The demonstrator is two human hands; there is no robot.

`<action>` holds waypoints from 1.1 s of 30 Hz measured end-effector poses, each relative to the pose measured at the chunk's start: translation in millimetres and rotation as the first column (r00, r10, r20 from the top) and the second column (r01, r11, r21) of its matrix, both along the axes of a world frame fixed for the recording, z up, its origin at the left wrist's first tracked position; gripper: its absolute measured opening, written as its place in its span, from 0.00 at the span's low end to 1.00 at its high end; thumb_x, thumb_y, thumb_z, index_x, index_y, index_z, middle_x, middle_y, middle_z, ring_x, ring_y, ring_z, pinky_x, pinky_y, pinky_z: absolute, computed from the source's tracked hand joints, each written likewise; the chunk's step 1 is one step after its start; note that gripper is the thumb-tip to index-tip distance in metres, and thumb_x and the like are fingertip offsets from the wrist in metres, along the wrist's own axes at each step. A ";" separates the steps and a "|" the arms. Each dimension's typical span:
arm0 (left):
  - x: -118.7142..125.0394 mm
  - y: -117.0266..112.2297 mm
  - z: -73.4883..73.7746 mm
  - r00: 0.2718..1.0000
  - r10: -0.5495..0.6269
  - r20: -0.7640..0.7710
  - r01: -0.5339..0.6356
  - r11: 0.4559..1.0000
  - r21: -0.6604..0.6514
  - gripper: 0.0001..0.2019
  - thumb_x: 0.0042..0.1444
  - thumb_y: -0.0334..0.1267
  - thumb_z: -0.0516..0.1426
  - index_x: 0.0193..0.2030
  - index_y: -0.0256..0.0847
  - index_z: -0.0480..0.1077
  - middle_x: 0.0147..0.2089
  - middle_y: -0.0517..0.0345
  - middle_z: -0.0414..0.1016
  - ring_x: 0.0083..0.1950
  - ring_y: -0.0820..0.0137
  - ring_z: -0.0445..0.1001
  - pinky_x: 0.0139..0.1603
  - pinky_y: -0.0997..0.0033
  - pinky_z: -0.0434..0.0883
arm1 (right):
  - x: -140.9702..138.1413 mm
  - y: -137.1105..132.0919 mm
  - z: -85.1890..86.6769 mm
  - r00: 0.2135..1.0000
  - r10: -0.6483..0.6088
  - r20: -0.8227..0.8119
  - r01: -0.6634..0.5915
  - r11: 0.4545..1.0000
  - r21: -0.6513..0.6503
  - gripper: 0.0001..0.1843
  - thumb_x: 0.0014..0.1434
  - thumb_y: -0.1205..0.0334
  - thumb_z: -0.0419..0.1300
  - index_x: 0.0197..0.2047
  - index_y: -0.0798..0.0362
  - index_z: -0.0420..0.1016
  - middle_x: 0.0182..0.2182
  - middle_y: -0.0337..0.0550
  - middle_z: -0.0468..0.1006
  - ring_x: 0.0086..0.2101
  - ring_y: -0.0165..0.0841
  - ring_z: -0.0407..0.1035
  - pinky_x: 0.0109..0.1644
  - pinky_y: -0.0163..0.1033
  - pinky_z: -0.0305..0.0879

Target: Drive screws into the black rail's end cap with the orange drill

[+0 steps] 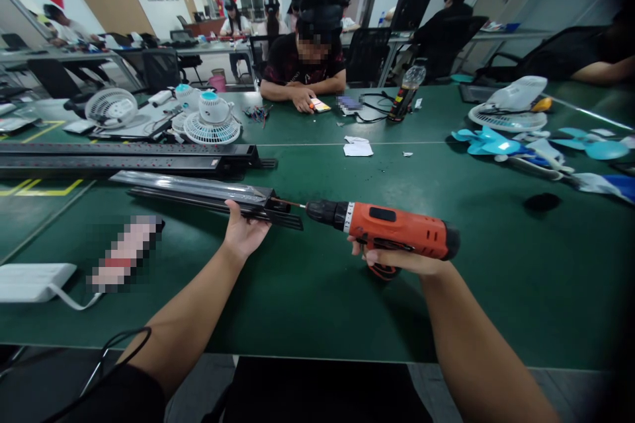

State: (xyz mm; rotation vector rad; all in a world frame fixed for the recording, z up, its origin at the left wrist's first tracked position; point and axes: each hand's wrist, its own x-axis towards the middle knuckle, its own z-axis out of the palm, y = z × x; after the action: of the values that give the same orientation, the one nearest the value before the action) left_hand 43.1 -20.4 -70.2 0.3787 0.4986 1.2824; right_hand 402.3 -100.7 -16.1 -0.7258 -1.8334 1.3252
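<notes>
My right hand (391, 258) is wrapped round the grip of an orange and black cordless drill (391, 228), held level above the green table (322, 291). The drill's thin bit points left and meets the end of a long black rail (198, 198) lying on the table. My left hand (244, 228) grips that end of the rail, thumb on the near side, fingers over the top. The rail runs away to the left, partly covered in clear film.
Longer black rails (124, 160) lie behind. Small white fans (211, 120) and parts sit far left, blue fan blades (489, 143) and a fan guard (506, 120) far right. A white power strip (32, 281) lies near left. A person sits opposite; a bottle (405, 94) stands nearby.
</notes>
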 end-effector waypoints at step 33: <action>5.3 -3.5 8.6 0.995 0.099 0.031 -0.097 0.994 -0.054 0.30 0.54 0.62 0.71 0.51 0.37 0.83 0.16 0.68 0.62 0.35 0.60 0.84 0.65 0.54 0.77 | -5.5 -4.6 5.2 0.992 -0.125 0.017 0.123 0.990 0.074 0.06 0.69 0.58 0.69 0.40 0.51 0.81 0.31 0.41 0.82 0.30 0.32 0.78 0.35 0.39 0.81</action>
State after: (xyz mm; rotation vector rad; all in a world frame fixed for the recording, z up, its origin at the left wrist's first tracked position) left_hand 48.4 -23.9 -61.6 0.2914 0.5259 1.3655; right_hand 396.8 -105.3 -11.0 -0.8042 -1.8130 1.1690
